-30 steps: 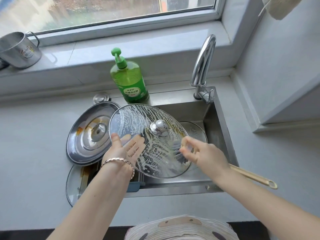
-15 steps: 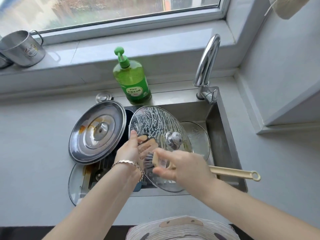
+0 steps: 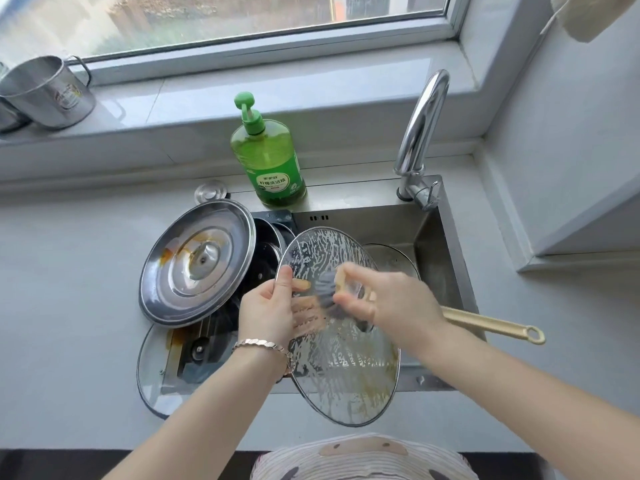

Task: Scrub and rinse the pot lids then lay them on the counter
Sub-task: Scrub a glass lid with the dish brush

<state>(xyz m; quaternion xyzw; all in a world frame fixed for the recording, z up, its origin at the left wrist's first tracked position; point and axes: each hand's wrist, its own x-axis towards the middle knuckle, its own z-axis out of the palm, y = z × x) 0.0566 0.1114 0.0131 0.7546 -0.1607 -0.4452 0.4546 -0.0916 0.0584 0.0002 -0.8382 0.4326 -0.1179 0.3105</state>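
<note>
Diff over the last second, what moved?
The glass lid tipped steeper, its near edge swinging toward the person. The right hand carried the brush from the lid's right rim onto its middle. The left hand keeps holding the left rim. The steel lid and soap bottle stayed put.

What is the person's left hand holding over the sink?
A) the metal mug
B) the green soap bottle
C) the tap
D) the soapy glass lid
D: the left hand grips the glass lid by its rim, while the right hand scrubs it with a brush.
</note>
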